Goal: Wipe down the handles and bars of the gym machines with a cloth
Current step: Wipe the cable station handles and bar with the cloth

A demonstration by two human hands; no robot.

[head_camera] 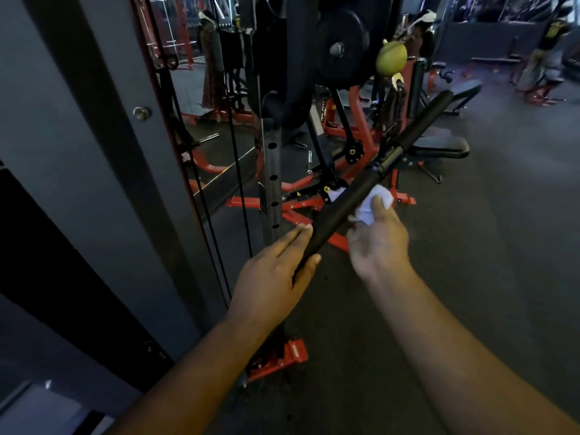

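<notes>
I see a matt black bar [361, 189] with a glossy, probably metal, collar at its middle; against it, soft crumpled white cloth [375, 205]; behind it, glossy red-painted steel frames [357, 120].

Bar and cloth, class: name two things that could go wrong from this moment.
1. The left hand holds the bar only at its near end, fingers mostly straight; that loose grip may let the bar swing.
2. The right hand holds a bunched white cloth against one side, so the far side may go unwiped.
</notes>
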